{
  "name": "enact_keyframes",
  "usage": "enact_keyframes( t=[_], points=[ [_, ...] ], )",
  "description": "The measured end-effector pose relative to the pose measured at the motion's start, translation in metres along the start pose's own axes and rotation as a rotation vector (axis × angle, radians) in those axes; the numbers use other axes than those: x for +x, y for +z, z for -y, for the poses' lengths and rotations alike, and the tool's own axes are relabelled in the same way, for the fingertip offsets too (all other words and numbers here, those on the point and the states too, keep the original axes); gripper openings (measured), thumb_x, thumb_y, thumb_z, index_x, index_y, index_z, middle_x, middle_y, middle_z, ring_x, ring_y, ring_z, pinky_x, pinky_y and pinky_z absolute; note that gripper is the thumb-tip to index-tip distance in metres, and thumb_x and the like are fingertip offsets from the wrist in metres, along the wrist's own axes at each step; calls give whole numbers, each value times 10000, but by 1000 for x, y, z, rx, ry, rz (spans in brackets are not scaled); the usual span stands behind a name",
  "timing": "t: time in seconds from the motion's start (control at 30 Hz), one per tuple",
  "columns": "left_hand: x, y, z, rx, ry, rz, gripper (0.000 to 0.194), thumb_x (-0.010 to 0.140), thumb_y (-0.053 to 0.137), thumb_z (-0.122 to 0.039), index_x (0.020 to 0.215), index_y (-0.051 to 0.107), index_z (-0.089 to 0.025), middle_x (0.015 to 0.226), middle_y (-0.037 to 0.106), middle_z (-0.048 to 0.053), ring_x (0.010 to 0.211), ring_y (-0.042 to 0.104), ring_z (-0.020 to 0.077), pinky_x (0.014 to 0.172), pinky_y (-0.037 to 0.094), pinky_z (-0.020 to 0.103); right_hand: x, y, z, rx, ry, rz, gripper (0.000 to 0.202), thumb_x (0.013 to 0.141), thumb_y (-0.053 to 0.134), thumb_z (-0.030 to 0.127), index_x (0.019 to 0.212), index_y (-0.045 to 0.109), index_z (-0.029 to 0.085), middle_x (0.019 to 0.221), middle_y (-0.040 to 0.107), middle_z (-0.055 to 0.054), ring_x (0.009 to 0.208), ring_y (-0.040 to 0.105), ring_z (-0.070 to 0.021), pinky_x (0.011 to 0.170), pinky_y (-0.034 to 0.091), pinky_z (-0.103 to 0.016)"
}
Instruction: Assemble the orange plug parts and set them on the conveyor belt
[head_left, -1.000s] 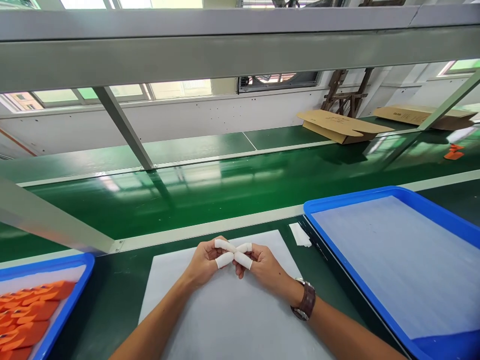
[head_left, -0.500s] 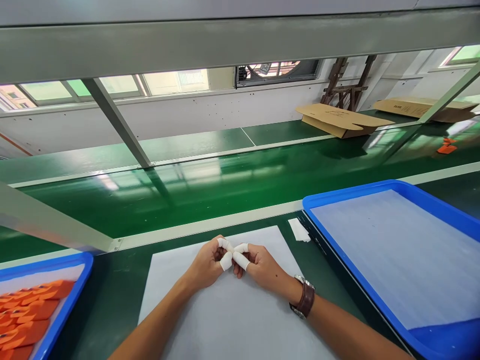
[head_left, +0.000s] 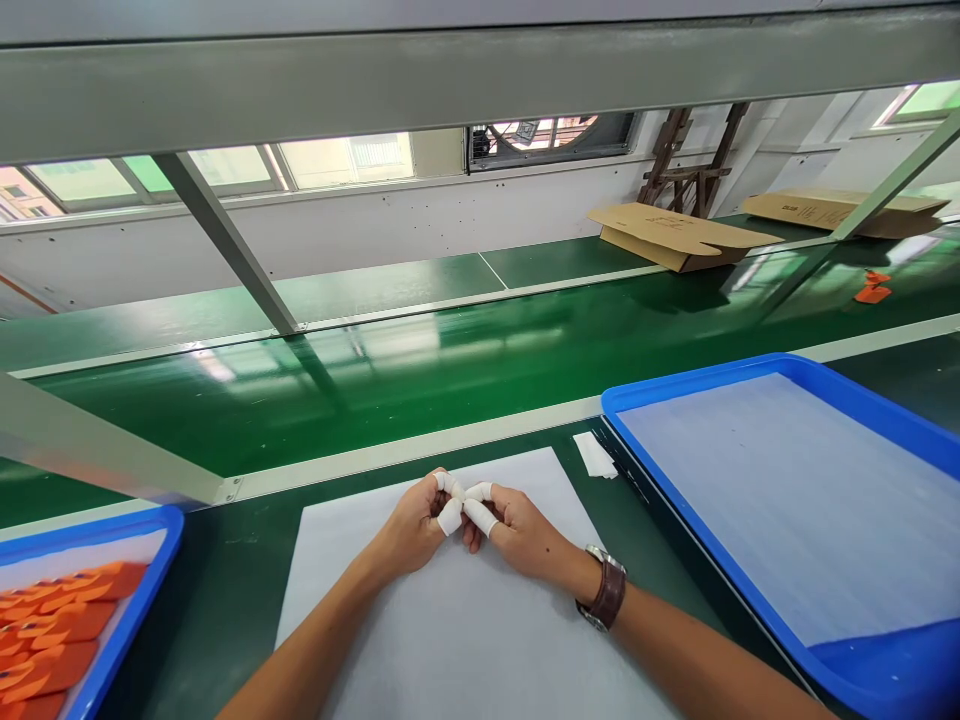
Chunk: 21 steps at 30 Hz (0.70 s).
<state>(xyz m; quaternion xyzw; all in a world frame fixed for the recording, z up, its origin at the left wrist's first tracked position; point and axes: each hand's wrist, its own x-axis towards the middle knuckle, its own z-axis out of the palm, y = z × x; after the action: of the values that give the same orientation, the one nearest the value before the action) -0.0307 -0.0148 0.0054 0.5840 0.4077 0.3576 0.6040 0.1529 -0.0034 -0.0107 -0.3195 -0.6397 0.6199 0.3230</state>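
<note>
Finger covers (head_left: 480, 516), four, white, on thumb and forefinger of left hand (head_left: 409, 527) and right hand (head_left: 527, 537) — both pinched closed, tips meeting above one white sheet (head_left: 450, 640), forearms angled inward, whether anything small is gripped cannot be told — two blue trays (head_left: 900, 665) flanking

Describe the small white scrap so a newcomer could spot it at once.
On the dark green worktop, find the blue tray at right. Beside its far left corner, past the right hand, lies the scrap, much smaller than the neighbouring white sheet.
</note>
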Motion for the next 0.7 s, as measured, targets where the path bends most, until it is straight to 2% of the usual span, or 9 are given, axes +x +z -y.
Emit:
enact_keyframes(
  t=[0.17, 0.37, 0.53, 0.7],
  points=[
    [0, 0, -1, -37, 7, -20, 85, 933, 550, -251, 868, 539, -197, 700, 663, 1, 675, 667, 170, 663, 493, 301, 0, 0, 0, 28, 16, -29, 200, 982, 493, 248, 879, 645, 167, 784, 686, -32, 694, 660, -163, 671, 543, -299],
    [0, -7, 2, 16, -21, -181, 146, 892, 654, -303, 922, 646, -160, 718, 655, 16, 649, 615, 136, 590, 444, 246, 1, 1, 2, 99, 24, -55, 202, 970, 549, 331, 918, 666, 175, 776, 694, -26, 675, 647, -160, 669, 545, -303],
    [1, -3, -1, -75, 14, -117, 164, 889, 677, -313, 946, 637, -165, 721, 670, 20, 626, 658, 158, 599, 487, 277, 0, 2, -2, 56, 26, -45, 138, 944, 573, 278, 940, 666, 176, 778, 690, -23, 694, 643, -163, 665, 520, -295],
    [1, -2, 1, -204, 16, -77, 262, 790, 786, -272, 977, 643, -157, 765, 656, 17, 637, 682, 190, 637, 561, 346, -2, 5, -8, -6, 10, -39, 89, 907, 579, 207, 966, 645, 196, 785, 676, -11, 704, 635, -162, 637, 493, -280]
  ],
)
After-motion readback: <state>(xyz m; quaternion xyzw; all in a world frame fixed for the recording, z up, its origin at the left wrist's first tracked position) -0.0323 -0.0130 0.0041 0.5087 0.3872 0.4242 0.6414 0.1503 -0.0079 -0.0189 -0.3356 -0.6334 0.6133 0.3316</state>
